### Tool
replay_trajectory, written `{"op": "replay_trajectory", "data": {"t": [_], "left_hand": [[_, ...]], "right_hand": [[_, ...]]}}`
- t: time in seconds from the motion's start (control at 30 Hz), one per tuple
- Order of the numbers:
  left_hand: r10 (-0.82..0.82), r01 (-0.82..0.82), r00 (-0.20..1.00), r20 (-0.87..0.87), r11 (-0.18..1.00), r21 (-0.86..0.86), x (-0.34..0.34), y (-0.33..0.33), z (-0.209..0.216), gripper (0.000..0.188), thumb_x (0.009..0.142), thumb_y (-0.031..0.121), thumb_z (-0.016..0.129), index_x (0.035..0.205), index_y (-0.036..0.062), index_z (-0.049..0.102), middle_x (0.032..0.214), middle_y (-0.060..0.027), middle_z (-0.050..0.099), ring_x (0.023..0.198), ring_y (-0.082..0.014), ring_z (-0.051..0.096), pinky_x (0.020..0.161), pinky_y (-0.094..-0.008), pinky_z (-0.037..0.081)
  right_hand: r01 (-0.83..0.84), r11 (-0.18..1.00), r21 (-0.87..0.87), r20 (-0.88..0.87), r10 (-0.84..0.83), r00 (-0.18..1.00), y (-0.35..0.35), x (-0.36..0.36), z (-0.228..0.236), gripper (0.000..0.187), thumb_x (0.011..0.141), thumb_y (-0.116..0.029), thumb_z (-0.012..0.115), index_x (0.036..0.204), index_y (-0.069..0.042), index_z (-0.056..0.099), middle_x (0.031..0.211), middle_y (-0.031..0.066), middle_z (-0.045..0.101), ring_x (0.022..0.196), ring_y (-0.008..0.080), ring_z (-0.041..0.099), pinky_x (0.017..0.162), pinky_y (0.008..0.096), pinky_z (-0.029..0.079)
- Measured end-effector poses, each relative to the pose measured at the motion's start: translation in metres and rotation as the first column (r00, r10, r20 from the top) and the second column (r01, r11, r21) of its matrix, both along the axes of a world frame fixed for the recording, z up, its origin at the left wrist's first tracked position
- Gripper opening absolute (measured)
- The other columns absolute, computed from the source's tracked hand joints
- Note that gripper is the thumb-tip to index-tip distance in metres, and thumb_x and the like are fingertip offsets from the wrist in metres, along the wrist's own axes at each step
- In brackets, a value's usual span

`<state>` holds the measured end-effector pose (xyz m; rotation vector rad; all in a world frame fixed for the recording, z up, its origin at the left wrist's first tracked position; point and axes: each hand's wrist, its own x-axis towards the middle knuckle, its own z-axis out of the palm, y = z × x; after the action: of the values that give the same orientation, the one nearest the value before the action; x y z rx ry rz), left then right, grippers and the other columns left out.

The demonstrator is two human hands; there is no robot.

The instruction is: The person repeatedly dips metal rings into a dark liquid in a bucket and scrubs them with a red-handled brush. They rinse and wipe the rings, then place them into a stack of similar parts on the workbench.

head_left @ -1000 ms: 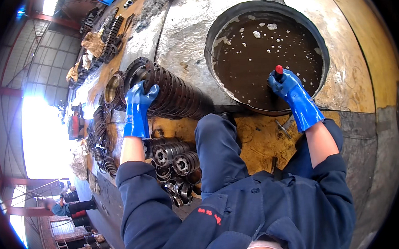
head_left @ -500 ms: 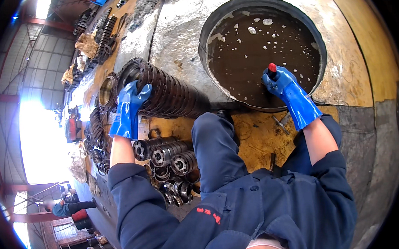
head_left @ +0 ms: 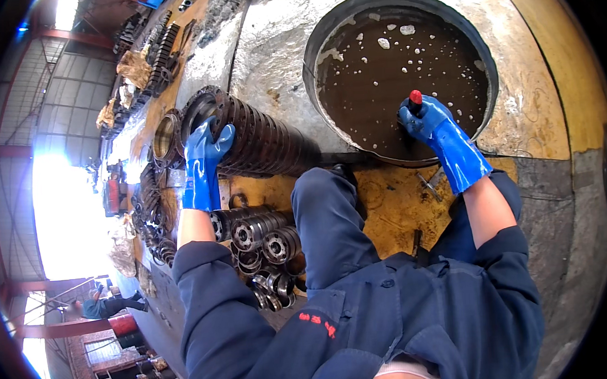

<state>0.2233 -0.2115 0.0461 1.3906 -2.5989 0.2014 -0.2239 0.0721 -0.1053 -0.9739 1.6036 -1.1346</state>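
My left hand (head_left: 205, 153), in a blue rubber glove, is at the left end of a long row of dark, greasy metal rings (head_left: 266, 136). Its fingers reach over the rim of the end ring (head_left: 200, 112), with the thumb on the outer side. My right hand (head_left: 430, 122), gloved the same way, is closed round a dark handle with a red end (head_left: 415, 97). The rest of that tool is hidden by the hand and the murky liquid. This hand is over the near side of a wide round tub (head_left: 311, 72) of brown liquid with white foam flecks.
A separate ring (head_left: 165, 138) lies left of the row. Ribbed metal cylinders (head_left: 251, 233) and shiny smaller rings (head_left: 271, 287) are piled beside my left knee. A T-shaped metal tool (head_left: 428, 185) lies below the tub. Another person (head_left: 107, 306) is far off at left.
My left hand has shifted slightly right and down along the end ring, its forearm now more upright. The right hand has barely moved. The distant person has changed posture.
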Motion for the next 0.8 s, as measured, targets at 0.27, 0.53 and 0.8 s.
{"op": "replay_trajectory", "data": {"t": [0.27,0.53,0.8], "left_hand": [[-0.018,0.02,1.0,0.015,0.996,-0.09,-0.013,0.015,0.027,0.066,0.088,0.049,0.079,0.135,0.0042,0.068,0.124,-0.0226,0.075,0.116,-0.035,0.073,0.099,-0.0409,0.057],[-0.209,0.419,0.783,-0.586,0.873,0.249,-0.173,0.113,-0.027,0.034,0.097,0.015,0.074,0.126,-0.0033,0.072,0.104,-0.0075,0.076,0.093,-0.0145,0.069,0.088,-0.0294,0.056],[-0.123,0.673,0.721,-0.682,0.358,0.647,-0.302,0.15,-0.123,0.06,0.099,0.019,0.075,0.153,0.0024,0.052,0.132,-0.0148,0.069,0.117,-0.0207,0.068,0.102,-0.0352,0.055]], "right_hand": [[0.14,0.985,-0.106,-0.175,-0.157,0.972,0.004,0.002,0.0,0.024,0.097,-0.013,0.059,0.075,-0.006,0.06,0.066,-0.001,0.054,0.063,0.011,0.049,0.061,0.0347,0.043],[0.089,0.985,0.15,-0.263,-0.047,0.964,0.006,-0.001,0.007,0.033,0.092,-0.038,0.067,0.106,-0.01,0.076,0.099,0.0182,0.076,0.096,0.0368,0.074,0.084,0.0452,0.056],[-0.127,0.992,0.009,-0.411,0.119,0.904,-0.007,0.001,0.003,0.025,0.093,-0.036,0.073,0.108,-0.017,0.079,0.103,0.0125,0.078,0.099,0.0356,0.073,0.087,0.0427,0.057]]}}
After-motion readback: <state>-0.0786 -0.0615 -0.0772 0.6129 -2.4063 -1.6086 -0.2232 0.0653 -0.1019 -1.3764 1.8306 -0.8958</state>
